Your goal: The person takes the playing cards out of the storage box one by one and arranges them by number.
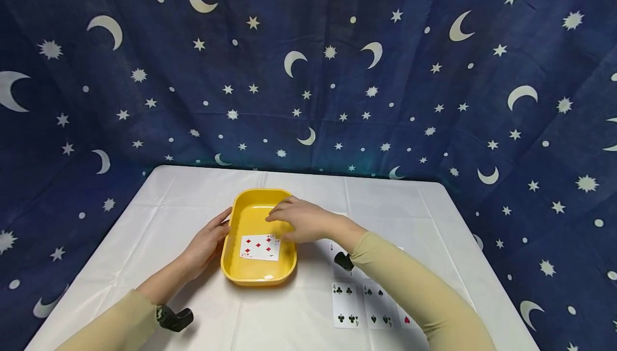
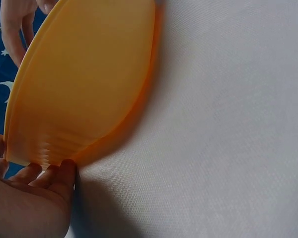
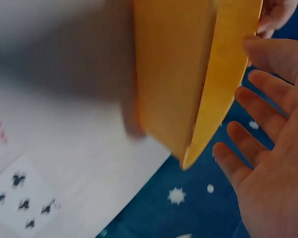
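A yellow tray (image 1: 258,277) stands on the white tablecloth, with a five of diamonds (image 1: 260,247) lying face up inside it. At the tray's left side is my left hand (image 1: 206,244); in the left wrist view its fingertips (image 2: 64,168) touch the outer wall with the fingers fairly straight. My right hand (image 1: 303,219) reaches over the right rim, just above the tray and beside the card. Its fingers are spread and nothing is between them in the right wrist view, where the palm (image 3: 283,168) shows.
Right of the tray, several face-up cards lie in rows, among them a four of clubs (image 1: 345,305) and a four of spades (image 1: 378,306). A heart card (image 1: 407,319) is partly hidden by my right sleeve (image 1: 414,286). Behind the table hangs a dark blue cloth (image 1: 270,35) with moons and stars.
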`<control>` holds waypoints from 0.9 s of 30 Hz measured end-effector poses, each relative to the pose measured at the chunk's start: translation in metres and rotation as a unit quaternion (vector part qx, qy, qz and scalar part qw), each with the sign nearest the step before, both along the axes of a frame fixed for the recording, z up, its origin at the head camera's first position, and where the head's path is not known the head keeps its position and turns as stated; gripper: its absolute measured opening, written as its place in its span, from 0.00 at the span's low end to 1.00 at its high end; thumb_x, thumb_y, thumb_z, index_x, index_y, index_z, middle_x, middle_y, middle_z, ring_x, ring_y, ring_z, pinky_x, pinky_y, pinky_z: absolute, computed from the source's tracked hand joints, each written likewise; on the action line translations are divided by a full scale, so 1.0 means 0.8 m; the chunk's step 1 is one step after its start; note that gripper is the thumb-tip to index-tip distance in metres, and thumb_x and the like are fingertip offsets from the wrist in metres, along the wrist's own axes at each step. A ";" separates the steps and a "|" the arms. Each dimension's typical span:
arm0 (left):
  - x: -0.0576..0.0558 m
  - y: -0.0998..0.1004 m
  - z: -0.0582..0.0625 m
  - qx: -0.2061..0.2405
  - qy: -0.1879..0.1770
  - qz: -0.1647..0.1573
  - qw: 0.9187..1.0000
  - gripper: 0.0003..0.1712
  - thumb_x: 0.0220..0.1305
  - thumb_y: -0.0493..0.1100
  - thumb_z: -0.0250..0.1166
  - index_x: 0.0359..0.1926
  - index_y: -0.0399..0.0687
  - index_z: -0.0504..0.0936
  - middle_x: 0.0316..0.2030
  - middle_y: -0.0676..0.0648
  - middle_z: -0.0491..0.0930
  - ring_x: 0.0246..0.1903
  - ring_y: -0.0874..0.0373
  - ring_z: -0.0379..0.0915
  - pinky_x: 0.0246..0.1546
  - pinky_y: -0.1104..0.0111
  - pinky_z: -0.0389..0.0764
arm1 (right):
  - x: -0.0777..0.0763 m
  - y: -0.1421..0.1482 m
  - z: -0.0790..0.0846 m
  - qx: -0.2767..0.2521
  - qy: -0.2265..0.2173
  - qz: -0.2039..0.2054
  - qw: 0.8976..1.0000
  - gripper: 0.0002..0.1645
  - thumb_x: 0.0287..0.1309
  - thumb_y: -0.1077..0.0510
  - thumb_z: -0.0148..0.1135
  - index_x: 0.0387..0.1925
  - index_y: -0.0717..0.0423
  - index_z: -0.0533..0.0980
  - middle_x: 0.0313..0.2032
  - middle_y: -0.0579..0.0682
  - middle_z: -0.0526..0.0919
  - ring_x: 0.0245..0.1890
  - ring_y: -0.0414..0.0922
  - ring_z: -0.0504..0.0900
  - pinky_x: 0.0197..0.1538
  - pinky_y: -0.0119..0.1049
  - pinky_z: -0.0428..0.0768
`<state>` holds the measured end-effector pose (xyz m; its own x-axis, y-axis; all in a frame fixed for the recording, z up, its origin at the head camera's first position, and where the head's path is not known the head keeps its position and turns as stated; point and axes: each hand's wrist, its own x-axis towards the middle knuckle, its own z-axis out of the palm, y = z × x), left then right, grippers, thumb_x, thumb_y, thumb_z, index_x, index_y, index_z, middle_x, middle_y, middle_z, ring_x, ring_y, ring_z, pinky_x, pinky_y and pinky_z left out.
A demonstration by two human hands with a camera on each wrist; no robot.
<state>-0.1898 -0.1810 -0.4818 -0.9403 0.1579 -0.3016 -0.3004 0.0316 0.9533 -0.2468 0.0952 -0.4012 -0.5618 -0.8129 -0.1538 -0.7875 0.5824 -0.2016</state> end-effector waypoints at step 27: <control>-0.004 -0.001 -0.003 0.003 -0.003 0.000 1.000 0.38 0.78 0.42 0.47 0.83 0.60 0.46 0.80 0.39 0.50 0.74 0.42 0.55 0.72 0.49 0.60 | 0.028 -0.060 -0.054 0.170 0.008 0.047 0.984 0.27 0.78 0.48 0.47 0.74 0.32 0.68 0.75 0.35 0.64 0.69 0.43 0.67 0.69 0.41 0.68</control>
